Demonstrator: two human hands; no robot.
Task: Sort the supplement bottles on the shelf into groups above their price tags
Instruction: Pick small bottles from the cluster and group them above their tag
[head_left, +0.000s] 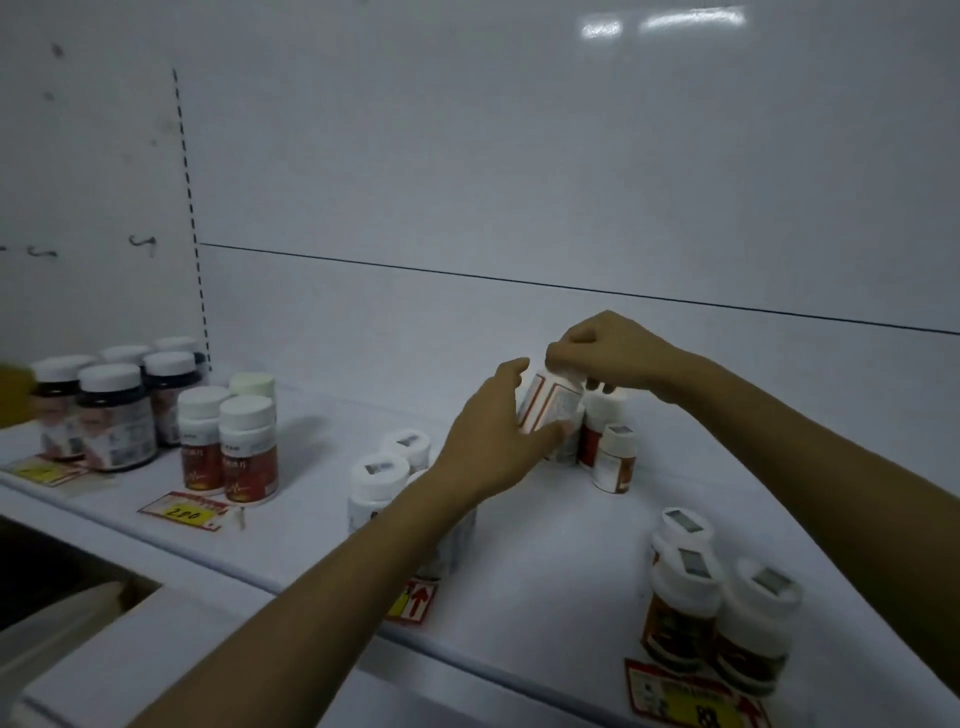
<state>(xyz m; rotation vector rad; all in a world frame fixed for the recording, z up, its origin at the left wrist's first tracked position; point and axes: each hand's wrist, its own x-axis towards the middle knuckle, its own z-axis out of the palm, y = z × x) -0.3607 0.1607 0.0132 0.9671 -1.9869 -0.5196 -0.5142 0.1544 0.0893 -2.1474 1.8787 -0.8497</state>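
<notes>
Head view: labels are blurred, and contents are hidden under capped lids. White-capped bottles (376, 478) and a price tag (413, 603) are partly covered by the left forearm. A tilted bottle (550, 405) is held above the shelf (322, 519), mid-rear. The left hand (488, 441) grip is wrapped round its body and the right hand (608, 353) grip is pinched on its cap.

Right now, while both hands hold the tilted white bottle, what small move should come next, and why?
Probably turn the white plastic bottle with the red-edged label toward you. The left grip holds its body, the right grip pinches its cap, above the unsorted red-and-white bottles at the back; the label faces sideways and is blurred, so its matching group cannot yet be told.
</notes>
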